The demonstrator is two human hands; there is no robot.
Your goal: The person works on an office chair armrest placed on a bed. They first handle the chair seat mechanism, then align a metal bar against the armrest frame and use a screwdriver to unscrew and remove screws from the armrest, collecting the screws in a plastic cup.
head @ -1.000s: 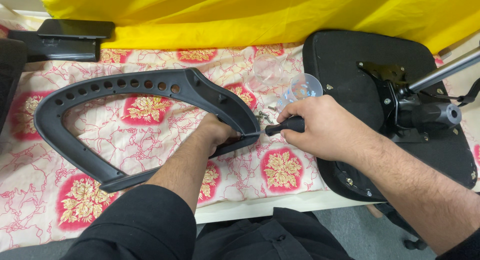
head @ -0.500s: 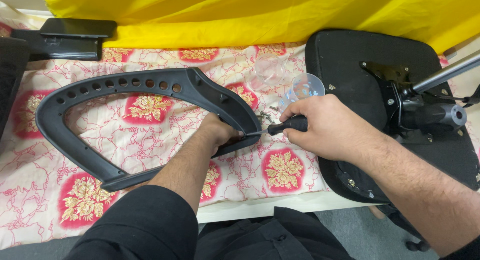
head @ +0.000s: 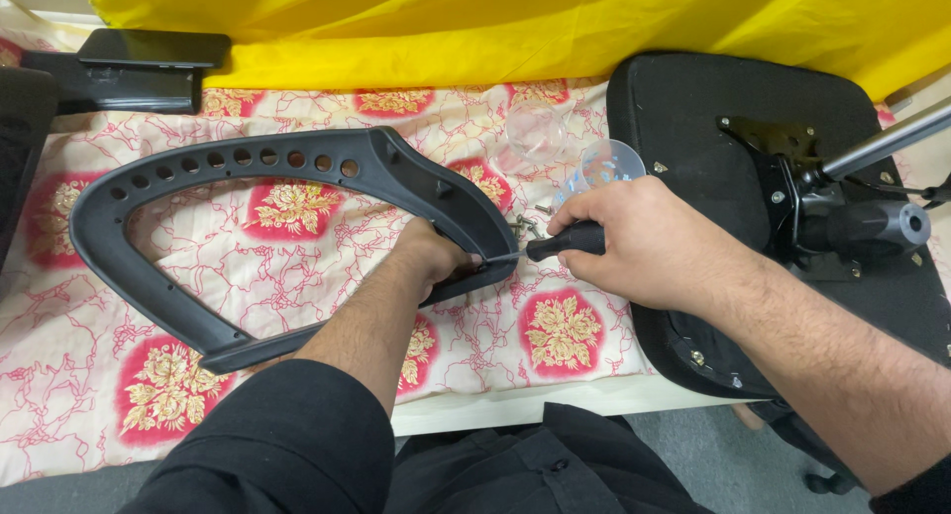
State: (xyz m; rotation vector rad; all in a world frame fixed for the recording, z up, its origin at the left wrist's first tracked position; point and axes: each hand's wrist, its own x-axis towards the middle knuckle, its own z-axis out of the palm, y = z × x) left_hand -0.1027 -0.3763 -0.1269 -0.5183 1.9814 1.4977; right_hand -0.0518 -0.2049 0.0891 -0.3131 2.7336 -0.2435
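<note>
Left hand (head: 428, 261) reaches inside the loop of the black curved chair frame (head: 238, 167) and presses on its right end, fingers curled around that end and holding it down on the table (head: 99, 375). Right hand (head: 634, 239) is wrapped firmly round the black handle of a screwdriver (head: 565, 242); the shaft lies nearly level, tip pointing left at the frame's end, just beside the left fingertips. Whether the tip is seated in a screw head I cannot tell, as the left hand covers the spot.

Frame lies flat on the red-flowered cloth (head: 560, 331), row of holes along its upper bar. A few loose screws (head: 530, 222) lie just behind the screwdriver, near a clear plastic bag (head: 584, 157).

Risks, as judged:
- Tip is close to the left fingers; a slip off the fastener would drive it into them.
- The low angle of the shaft favours cam-out and a chewed screw head.
- Loose screws on soft cloth, near the table edge, could roll off if the frame shifts.
- Upturned chair seat (head: 713, 128), with its gas cylinder (head: 877, 148), overhangs the right edge by the right forearm; a bump could tip it.

Packaging: only the clear bag, crumpled, no label legible. Yellow sheet (head: 495, 19) across the back; black flat armrest part (head: 149, 58) upper left.
</note>
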